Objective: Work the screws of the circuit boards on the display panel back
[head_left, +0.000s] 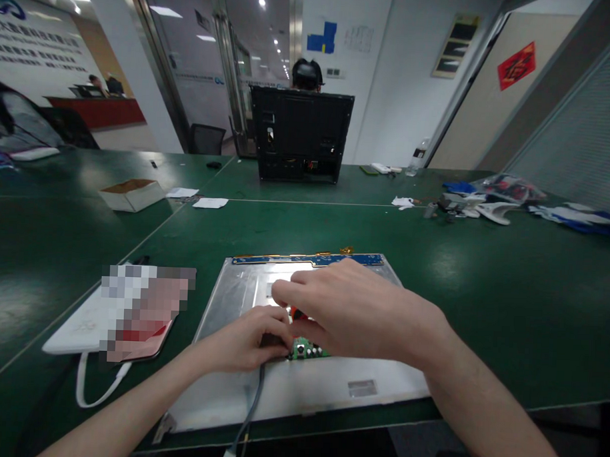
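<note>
As half-closed hands partly hide the green board, their hold is unclear; a grey cable crosses the panel.

A silvery flat panel is laid flat on the bench, with a narrow blue circuit strip fixed along its far edge. A green circuit board, partly hidden, is set near the panel's middle; over its near edge a dark grey cable is draped, tipped with a white connector.
</note>
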`<state>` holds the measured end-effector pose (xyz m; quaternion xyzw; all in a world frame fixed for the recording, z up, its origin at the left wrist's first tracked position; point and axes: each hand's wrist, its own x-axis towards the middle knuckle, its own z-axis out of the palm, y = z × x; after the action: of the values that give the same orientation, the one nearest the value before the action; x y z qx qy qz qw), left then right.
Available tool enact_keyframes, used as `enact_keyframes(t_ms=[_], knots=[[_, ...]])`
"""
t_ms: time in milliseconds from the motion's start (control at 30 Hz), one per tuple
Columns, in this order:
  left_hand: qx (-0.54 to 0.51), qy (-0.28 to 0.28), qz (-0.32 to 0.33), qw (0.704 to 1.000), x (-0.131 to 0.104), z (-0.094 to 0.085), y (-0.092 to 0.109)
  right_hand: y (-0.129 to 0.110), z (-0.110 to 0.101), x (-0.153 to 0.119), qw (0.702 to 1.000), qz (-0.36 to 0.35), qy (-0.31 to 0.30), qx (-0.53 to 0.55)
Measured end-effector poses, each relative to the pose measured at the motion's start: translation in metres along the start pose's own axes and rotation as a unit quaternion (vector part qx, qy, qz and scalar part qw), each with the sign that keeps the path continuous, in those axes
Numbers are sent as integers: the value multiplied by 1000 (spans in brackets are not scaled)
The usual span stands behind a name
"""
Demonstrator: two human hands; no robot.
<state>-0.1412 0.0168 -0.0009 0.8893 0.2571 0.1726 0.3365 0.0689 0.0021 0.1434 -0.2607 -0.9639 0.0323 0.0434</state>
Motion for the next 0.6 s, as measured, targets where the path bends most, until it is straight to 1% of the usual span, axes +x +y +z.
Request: enact_keyframes(t_ms=[100, 333, 467, 600], knots=[[5, 5, 6, 1000, 1, -1, 1, 2, 1, -1, 1000, 10, -6, 4], [-13, -5, -6, 1000, 2, -1, 3, 2, -2, -3, 1000, -15, -18, 20], [3, -5, -8, 1000, 1, 0, 0, 0, -2, -1, 1000, -3, -12, 11], [14, 1, 5, 1000, 1, 1, -1, 1, -1, 0, 1000, 10, -3, 5]])
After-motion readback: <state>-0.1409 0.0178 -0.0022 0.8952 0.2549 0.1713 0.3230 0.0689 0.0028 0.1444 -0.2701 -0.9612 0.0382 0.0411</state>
